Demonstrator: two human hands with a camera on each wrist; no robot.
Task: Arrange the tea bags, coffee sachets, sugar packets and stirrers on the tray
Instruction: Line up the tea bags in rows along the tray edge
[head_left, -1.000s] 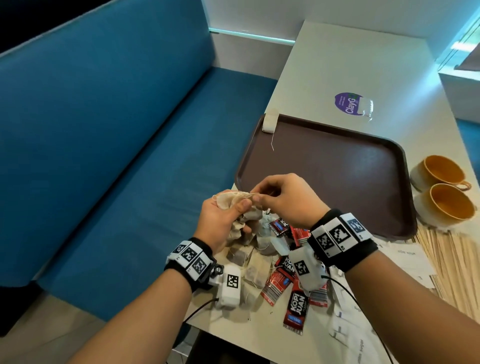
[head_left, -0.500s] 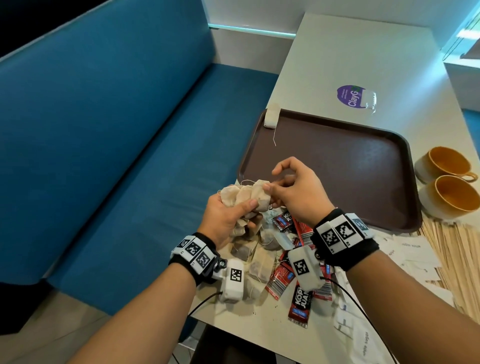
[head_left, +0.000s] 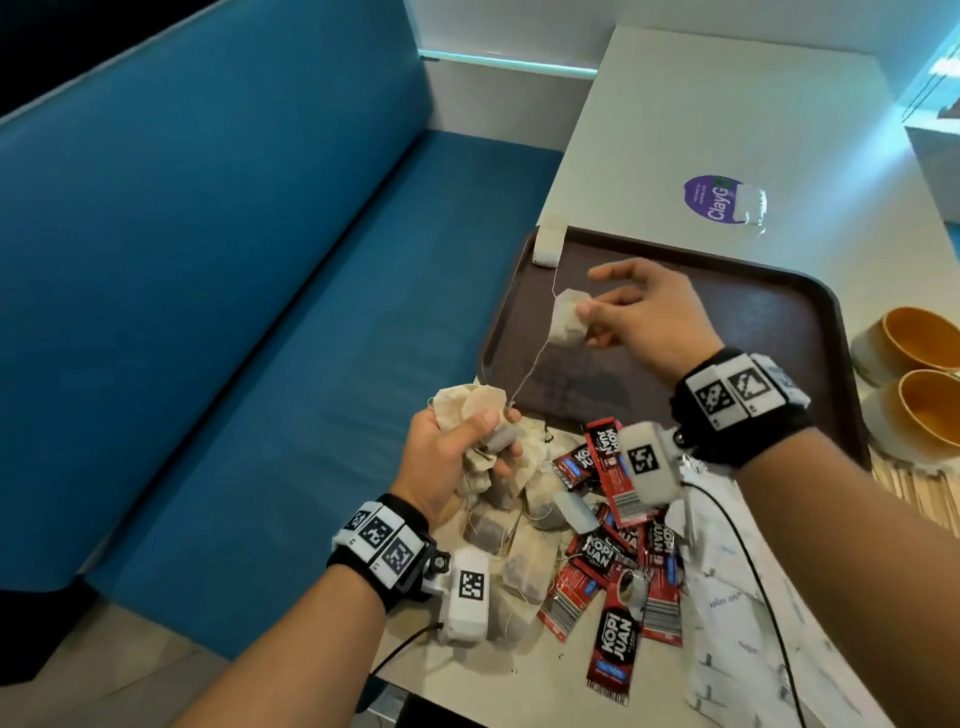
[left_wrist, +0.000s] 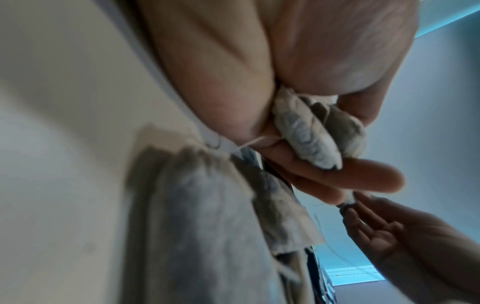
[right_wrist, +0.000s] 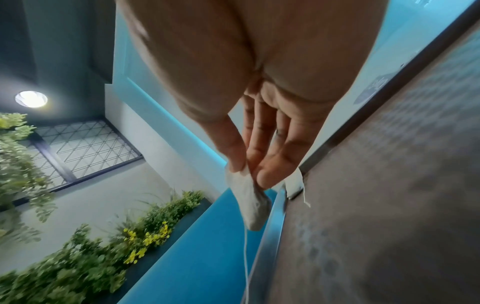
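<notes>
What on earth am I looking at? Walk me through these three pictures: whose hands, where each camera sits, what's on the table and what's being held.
There is no machine here: a person works bare-handed, wearing one camera on the head and one on each wrist, with patterned marker bands. The wide picture is the head view; the two blurry close-ups look along each hand from its wrist. The right hand pinches a single tea bag over the brown tray, its string trailing back to the left hand, which grips a bunch of tea bags. One tea bag already lies at the tray's far corner. On the table lie more tea bags, red coffee sachets, white sugar packets, wooden stirrers and two cups.
</notes>
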